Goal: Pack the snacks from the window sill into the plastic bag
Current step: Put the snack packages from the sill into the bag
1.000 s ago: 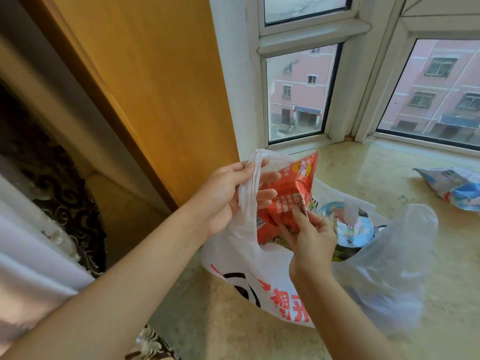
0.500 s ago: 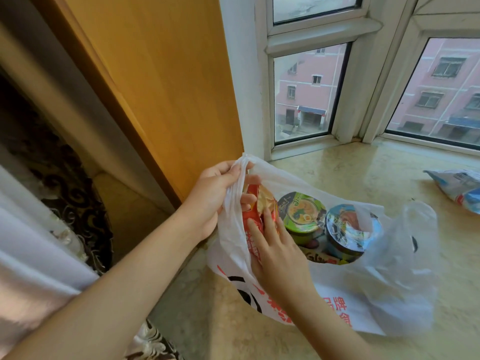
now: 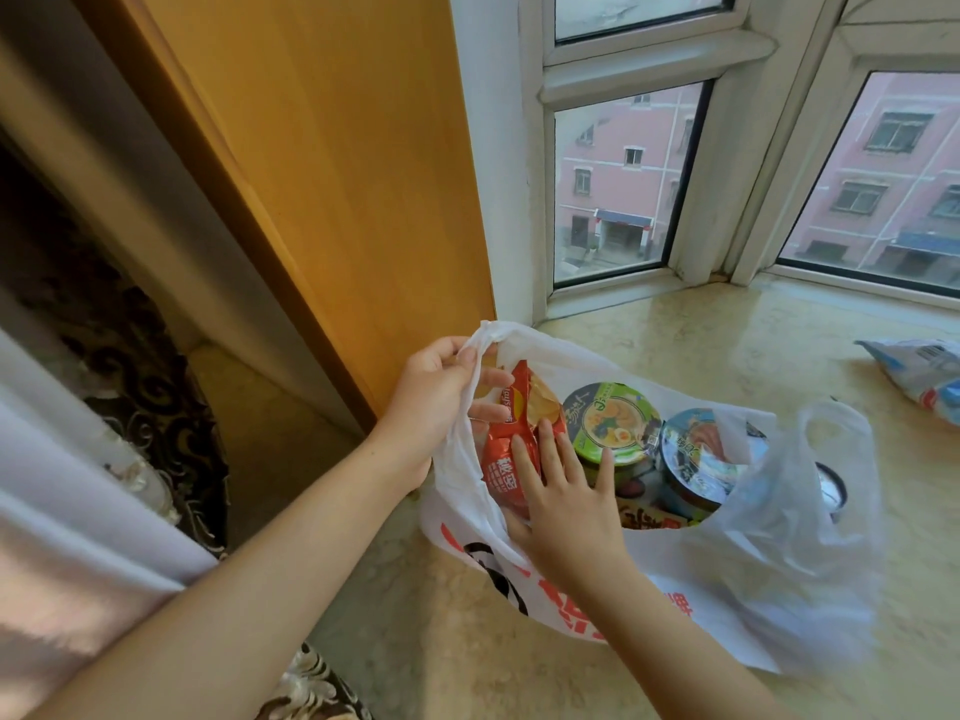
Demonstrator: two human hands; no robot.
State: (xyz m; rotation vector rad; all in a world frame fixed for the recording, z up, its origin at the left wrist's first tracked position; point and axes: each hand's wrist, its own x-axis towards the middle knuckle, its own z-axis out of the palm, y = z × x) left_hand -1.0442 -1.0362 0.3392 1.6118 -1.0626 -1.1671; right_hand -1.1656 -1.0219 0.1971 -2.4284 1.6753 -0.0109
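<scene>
Head view | white plastic bag point(image 3: 613, 589) sits on window sill point(image 3: 701, 335) | inside bag: red chip packet point(image 3: 506, 459), green noodle cup point(image 3: 610, 423), blue noodle cup point(image 3: 696, 459) | left hand point(image 3: 436, 402) pinches bag handle | right hand point(image 3: 563, 501) flat, fingers straight, pressing chip packet | blue-white snack packet point(image 3: 919, 376) far right of bag

Thin, crinkled translucent white plastic bag point(image 3: 769, 574); glossy red foil chip packet point(image 3: 506, 459); polished marbled stone window sill point(image 3: 727, 345); smooth orange wood panel point(image 3: 337, 148), left.
</scene>
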